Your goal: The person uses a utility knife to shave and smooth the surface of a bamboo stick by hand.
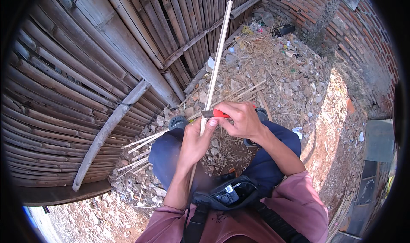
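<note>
A long, pale bamboo strip (217, 59) stands slanted in front of me, its upper end reaching toward the bamboo wall. My left hand (196, 138) is closed around its lower part, and the tail of the strip runs down past my wrist. In my right hand (242, 120) is a red-handled cutter knife (220, 113). Its dark blade (207, 114) lies against the strip just above my left thumb. Both hands are close together over my knees, the right fingers wrapped around the knife handle.
More cut strips (143, 148) lie on the rubble by my left leg. The bamboo wall (77, 80) with a propped pole (102, 136) rises at left, a brick wall (358, 33) at far right. An open black pouch (230, 191) sits at my waist.
</note>
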A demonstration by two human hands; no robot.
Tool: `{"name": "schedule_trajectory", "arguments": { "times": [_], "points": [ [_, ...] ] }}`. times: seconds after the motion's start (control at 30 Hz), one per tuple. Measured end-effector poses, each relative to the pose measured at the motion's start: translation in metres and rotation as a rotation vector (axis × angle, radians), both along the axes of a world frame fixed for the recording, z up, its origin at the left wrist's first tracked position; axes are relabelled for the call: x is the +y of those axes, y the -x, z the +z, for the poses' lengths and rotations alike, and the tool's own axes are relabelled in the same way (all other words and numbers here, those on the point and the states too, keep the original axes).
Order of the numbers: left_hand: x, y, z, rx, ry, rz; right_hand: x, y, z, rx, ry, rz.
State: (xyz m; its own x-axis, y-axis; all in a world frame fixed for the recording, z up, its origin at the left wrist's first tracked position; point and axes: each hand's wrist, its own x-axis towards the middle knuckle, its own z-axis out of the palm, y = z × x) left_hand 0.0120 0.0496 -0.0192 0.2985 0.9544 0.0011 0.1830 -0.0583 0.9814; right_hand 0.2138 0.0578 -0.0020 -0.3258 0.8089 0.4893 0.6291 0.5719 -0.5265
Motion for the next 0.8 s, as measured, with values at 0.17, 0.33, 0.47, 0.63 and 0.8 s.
{"name": "schedule_trajectory", "arguments": {
  "times": [0.17,0.33,0.47,0.63,0.8],
  "points": [
    [0.0,0.001,0.001,0.085,-0.003,0.008,0.0,0.003,-0.001,0.004,-0.021,-0.03],
    [-0.001,-0.002,0.006,0.155,-0.012,0.056,0.002,0.005,-0.004,0.014,-0.041,-0.056],
    [0.001,-0.002,0.004,0.229,-0.011,0.085,0.003,0.006,-0.005,-0.017,-0.041,-0.083],
    [-0.002,-0.003,0.012,0.231,-0.006,0.104,0.006,0.006,-0.004,-0.002,-0.074,-0.078],
    [-0.001,-0.001,0.012,0.284,-0.009,0.103,0.008,0.006,-0.004,0.022,-0.07,-0.096]
  ]
}}
